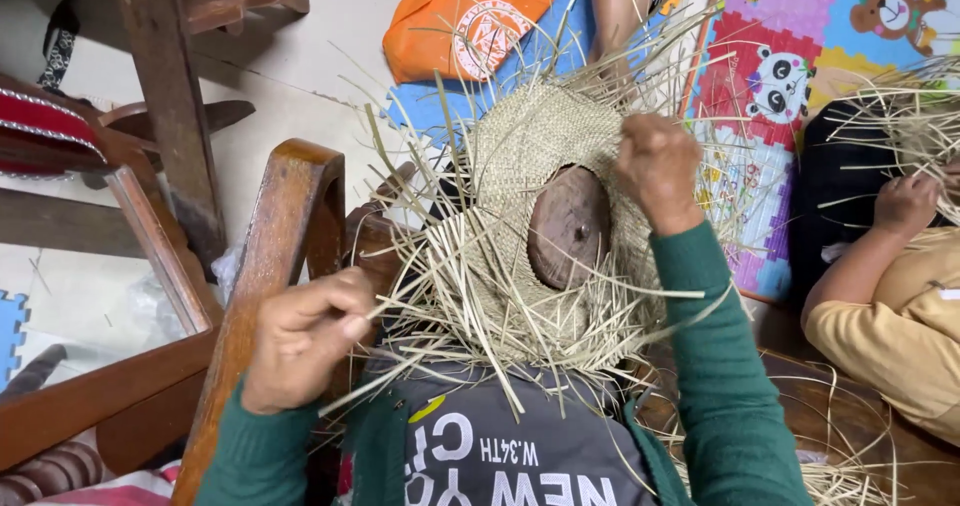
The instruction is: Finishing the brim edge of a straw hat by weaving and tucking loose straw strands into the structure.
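Note:
A half-woven straw piece (520, 166) lies on my lap, round and flat, with many loose strands sticking out all round. A dark brown wooden block (568, 228) sits at its middle. My left hand (300, 336) is at the lower left edge, fingers closed on a few loose strands. My right hand (660, 171) is raised over the right side of the weave, fist closed and pinching strands. Both arms wear green sleeves.
A wooden chair frame (270, 266) stands close on the left. Another person (900, 296) in a yellow top sits at the right, a hand on their own straw work (915, 116). An orange bag (465, 21) and a coloured foam play mat (800, 56) lie beyond.

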